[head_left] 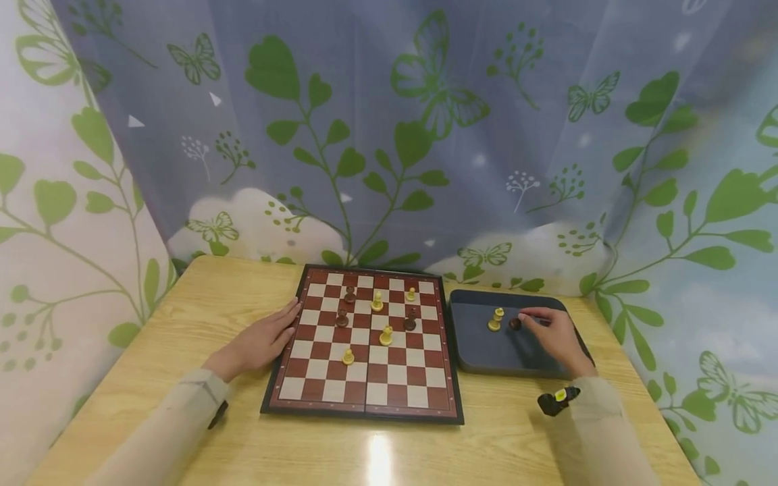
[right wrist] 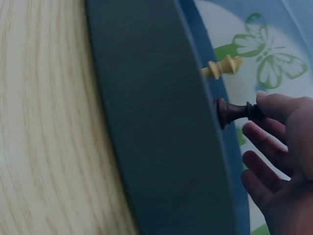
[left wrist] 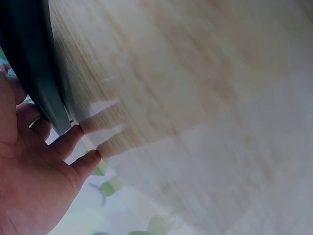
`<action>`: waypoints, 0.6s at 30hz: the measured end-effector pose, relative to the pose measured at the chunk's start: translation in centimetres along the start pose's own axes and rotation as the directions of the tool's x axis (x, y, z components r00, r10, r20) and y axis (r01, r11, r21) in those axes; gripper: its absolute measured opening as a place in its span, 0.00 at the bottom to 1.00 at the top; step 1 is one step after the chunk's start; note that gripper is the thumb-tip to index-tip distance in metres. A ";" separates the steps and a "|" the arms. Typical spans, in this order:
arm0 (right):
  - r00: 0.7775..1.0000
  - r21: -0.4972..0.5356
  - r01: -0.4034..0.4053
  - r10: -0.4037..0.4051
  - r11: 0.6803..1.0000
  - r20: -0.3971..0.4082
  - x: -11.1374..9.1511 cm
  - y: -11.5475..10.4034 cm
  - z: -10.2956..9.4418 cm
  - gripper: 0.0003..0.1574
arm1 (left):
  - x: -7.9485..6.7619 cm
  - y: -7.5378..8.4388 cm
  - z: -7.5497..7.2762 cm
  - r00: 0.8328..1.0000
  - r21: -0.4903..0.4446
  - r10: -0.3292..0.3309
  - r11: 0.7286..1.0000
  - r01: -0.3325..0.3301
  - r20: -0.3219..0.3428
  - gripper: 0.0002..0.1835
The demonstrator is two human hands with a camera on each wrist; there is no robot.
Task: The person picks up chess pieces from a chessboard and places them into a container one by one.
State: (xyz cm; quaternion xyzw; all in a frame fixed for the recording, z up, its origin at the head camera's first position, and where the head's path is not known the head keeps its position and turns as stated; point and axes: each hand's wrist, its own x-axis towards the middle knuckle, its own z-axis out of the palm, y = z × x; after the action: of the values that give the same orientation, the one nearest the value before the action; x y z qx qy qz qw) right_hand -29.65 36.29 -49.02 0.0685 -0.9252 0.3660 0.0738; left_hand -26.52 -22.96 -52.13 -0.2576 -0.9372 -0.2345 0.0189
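A dark brown chess piece (right wrist: pixel 236 111) is pinched by its top between thumb and fingers of my right hand (head_left: pixel 552 335), over the dark tray (head_left: pixel 504 369). Beside it in the tray stands a cream chess piece (head_left: pixel 496 319), its lower part hidden by the tray wall in the right wrist view. My left hand (head_left: pixel 263 341) rests along the left edge of the chessboard (head_left: pixel 316 389), fingers extended and touching the frame; the left wrist view shows these fingers (left wrist: pixel 88 164) against the dark board side and table.
Several cream and brown pieces stand on the board, among them a cream piece (head_left: pixel 385 335) near the middle and a brown piece (head_left: pixel 410 320) to its right. The tray adjoins the board's right side on the wooden table (head_left: pixel 243 439). A patterned curtain (head_left: pixel 389 169) hangs behind.
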 end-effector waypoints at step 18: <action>0.999 -0.027 -0.040 0.039 0.999 -0.021 1.0 0.5 2.0 0.20 | -0.1 -0.6 0.3 1.000 0.004 -0.015 1.000 0.015 0.022 0.30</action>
State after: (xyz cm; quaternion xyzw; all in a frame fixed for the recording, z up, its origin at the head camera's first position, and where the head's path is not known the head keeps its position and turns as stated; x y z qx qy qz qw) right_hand -30.87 35.19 -50.57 0.0455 -0.9304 0.3555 0.0768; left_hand -26.70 -23.36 -52.64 -0.2532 -0.9396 -0.2300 0.0075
